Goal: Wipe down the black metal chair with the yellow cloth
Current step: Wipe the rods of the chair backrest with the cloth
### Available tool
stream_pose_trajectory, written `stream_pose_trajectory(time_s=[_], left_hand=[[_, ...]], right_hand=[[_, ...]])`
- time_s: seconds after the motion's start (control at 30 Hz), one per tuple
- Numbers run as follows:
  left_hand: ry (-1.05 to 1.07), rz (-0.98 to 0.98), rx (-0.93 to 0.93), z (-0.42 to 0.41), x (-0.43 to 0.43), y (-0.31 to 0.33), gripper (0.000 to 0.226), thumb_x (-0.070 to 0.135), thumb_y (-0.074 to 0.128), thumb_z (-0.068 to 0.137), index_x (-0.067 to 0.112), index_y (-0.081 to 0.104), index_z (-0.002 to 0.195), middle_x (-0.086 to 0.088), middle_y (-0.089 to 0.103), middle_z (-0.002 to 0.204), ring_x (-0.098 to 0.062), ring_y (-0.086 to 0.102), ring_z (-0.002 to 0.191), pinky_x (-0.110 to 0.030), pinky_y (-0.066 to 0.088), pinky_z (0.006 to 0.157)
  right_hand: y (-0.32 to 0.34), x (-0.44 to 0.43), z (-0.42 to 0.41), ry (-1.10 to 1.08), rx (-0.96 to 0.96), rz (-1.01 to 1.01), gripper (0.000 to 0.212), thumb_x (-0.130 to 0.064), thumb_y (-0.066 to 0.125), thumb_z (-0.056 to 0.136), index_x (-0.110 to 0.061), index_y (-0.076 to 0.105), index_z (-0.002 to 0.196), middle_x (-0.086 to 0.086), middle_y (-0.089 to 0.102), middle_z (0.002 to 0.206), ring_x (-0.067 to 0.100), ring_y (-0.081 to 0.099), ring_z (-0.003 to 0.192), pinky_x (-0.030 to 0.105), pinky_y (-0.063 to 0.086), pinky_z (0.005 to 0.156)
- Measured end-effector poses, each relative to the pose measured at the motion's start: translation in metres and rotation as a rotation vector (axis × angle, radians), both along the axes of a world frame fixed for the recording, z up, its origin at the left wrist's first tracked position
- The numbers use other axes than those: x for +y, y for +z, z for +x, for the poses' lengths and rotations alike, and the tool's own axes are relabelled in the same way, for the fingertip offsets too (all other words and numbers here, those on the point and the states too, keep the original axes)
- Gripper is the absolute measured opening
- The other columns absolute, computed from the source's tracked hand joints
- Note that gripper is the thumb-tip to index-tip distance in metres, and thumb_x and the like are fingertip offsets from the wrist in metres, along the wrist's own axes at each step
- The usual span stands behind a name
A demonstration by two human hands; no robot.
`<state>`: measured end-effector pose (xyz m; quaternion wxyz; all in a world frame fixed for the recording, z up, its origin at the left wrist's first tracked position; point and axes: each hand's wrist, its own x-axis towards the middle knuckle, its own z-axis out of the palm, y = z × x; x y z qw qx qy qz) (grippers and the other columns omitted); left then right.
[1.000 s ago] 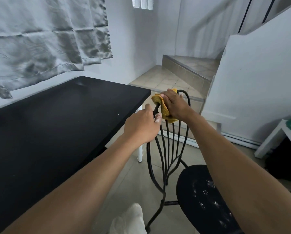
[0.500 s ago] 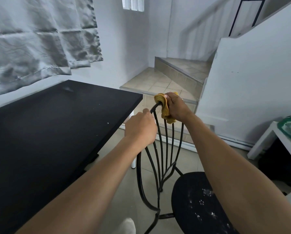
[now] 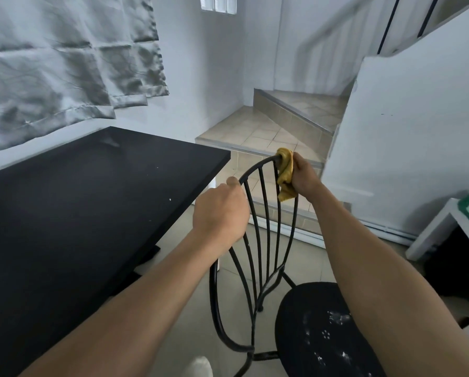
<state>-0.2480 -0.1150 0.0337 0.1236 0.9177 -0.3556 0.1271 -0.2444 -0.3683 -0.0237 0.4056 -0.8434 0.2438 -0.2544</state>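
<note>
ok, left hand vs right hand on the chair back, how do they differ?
The left hand grips the chair frame bare; the right hand holds the yellow cloth against it. The left hand sits lower on the frame's side; the right hand is near the arch's top. Both are curled on the backrest.

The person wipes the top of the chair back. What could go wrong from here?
1. The yellow cloth, bunched in the right hand, sits on the top rail of the chair; the thin bars below may be missed.
2. White specks lie on the seat; the cloth could smear them.
3. If the left hand lets go, the chair might knock the black table.
</note>
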Motion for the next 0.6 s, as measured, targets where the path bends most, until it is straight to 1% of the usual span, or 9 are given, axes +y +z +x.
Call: stream_pose_trajectory(time_s=[0.07,0.13,0.2,0.23,0.27,0.33,0.43,0.53,0.6], left_hand=[[0.000,0.008,-0.001,-0.001,-0.003,0.002,0.013,0.010,0.044,0.096,0.008,0.049,0.107,-0.004,0.059,0.080,-0.020,0.046,0.062,-0.029,0.027,0.051],[0.006,0.021,-0.012,0.001,-0.002,0.002,0.013,0.009,0.044,0.096,0.008,0.049,0.108,-0.004,0.059,0.079,-0.020,0.047,0.062,-0.029,0.029,0.051],[0.007,0.057,-0.034,0.001,-0.003,0.001,0.013,0.011,0.043,0.097,0.008,0.048,0.109,-0.004,0.056,0.077,-0.020,0.046,0.061,-0.029,0.027,0.049],[0.006,0.059,-0.037,0.001,-0.002,0.001,0.013,0.012,0.042,0.098,0.008,0.049,0.108,-0.003,0.055,0.077,-0.019,0.046,0.061,-0.028,0.024,0.046],[0.002,0.062,-0.040,0.001,-0.002,0.001,0.012,0.014,0.043,0.098,0.008,0.049,0.107,-0.003,0.056,0.077,-0.019,0.046,0.061,-0.028,0.023,0.046],[-0.008,0.118,-0.064,0.003,-0.002,0.002,0.012,0.017,0.046,0.097,0.009,0.052,0.104,-0.002,0.056,0.078,-0.020,0.048,0.064,-0.029,0.030,0.051],[-0.017,0.140,-0.008,0.010,-0.013,0.007,0.010,0.017,0.048,0.096,0.010,0.053,0.101,0.000,0.045,0.075,-0.021,0.047,0.070,-0.033,0.036,0.062],[-0.045,0.099,0.064,0.021,-0.031,0.007,0.007,0.017,0.048,0.096,0.010,0.046,0.098,-0.001,0.046,0.079,-0.018,0.045,0.064,-0.029,0.033,0.056],[-0.084,0.070,0.129,0.029,-0.039,0.007,0.013,0.022,0.043,0.098,0.010,0.042,0.097,-0.001,0.045,0.078,-0.016,0.044,0.061,-0.027,0.030,0.051]], right_hand=[[-0.009,-0.009,0.000,-0.032,0.016,-0.014,0.028,-0.022,0.049,0.094,-0.026,0.054,0.121,0.002,0.065,0.107,0.020,0.062,0.097,0.038,0.053,0.088],[-0.014,-0.007,0.005,-0.073,0.000,-0.021,0.028,-0.021,0.054,0.092,-0.027,0.055,0.119,0.002,0.065,0.104,0.018,0.062,0.093,0.032,0.052,0.082],[-0.016,-0.006,0.010,-0.112,-0.008,-0.047,0.024,-0.016,0.053,0.093,-0.022,0.056,0.117,0.003,0.063,0.099,0.014,0.058,0.084,0.023,0.045,0.070],[-0.018,-0.008,0.012,-0.147,-0.008,-0.065,0.023,-0.014,0.052,0.094,-0.020,0.056,0.116,0.004,0.062,0.098,0.014,0.057,0.082,0.023,0.043,0.069],[-0.018,-0.006,0.011,-0.168,-0.002,-0.078,0.023,-0.012,0.052,0.094,-0.018,0.055,0.115,0.004,0.062,0.097,0.016,0.056,0.083,0.025,0.043,0.070],[-0.023,-0.004,0.012,-0.198,-0.018,-0.085,0.022,-0.011,0.051,0.094,-0.016,0.055,0.115,0.004,0.060,0.096,0.017,0.056,0.086,0.029,0.043,0.074],[-0.040,-0.012,0.008,-0.252,-0.024,-0.074,0.020,-0.013,0.044,0.099,-0.015,0.055,0.114,0.003,0.059,0.095,0.017,0.055,0.085,0.031,0.045,0.076],[-0.065,-0.021,0.003,-0.294,0.018,-0.031,0.019,-0.016,0.041,0.100,-0.015,0.055,0.112,0.004,0.061,0.094,0.019,0.057,0.082,0.032,0.047,0.072],[-0.082,-0.025,0.002,-0.317,0.028,-0.007,0.018,-0.017,0.041,0.100,-0.015,0.055,0.111,0.005,0.063,0.093,0.020,0.059,0.081,0.033,0.048,0.071]])
